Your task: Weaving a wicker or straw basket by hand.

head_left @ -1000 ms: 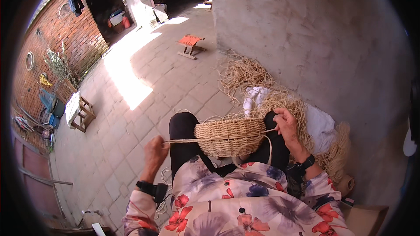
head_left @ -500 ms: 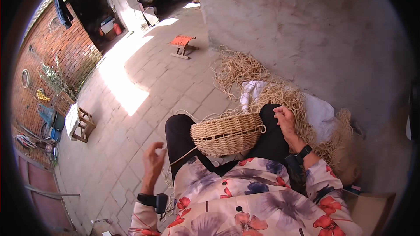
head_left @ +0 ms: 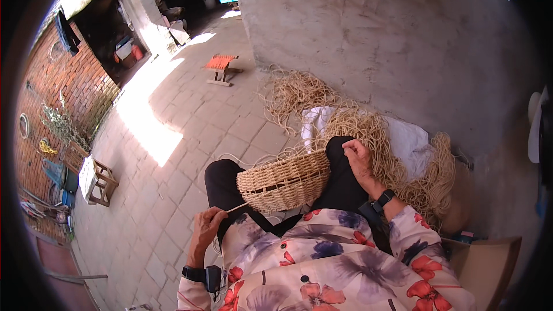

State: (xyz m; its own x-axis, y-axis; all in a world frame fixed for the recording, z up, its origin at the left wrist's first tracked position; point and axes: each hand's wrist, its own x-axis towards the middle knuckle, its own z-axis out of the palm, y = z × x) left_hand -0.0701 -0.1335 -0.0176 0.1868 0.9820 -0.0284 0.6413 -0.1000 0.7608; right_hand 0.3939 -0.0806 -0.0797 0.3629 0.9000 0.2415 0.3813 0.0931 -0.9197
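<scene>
A woven basket (head_left: 283, 183) of twisted tan cord lies tilted across my lap between my dark-trousered knees. A gap runs along its side between the woven bands. From its left end a strand of cord (head_left: 238, 207) stretches to my left hand (head_left: 206, 228), whose thumb and fingers are pinched on it. My right hand (head_left: 361, 164) rests by my right knee, to the right of the basket and apart from it. Its fingers are curled together; whatever they may hold is too small to make out.
Loose tan cord (head_left: 299, 92) is heaped along the grey wall (head_left: 368, 29), partly over a white sack (head_left: 406, 141). An orange-topped folding stool (head_left: 220, 62) stands ahead on the paving. To the left are a wooden stool with a white cover (head_left: 102, 181) and a brick wall (head_left: 80, 75).
My left hand was raised with its fingers apart; now it pinches the cord. My right hand keeps its place by the knee. The whole view has shifted slightly.
</scene>
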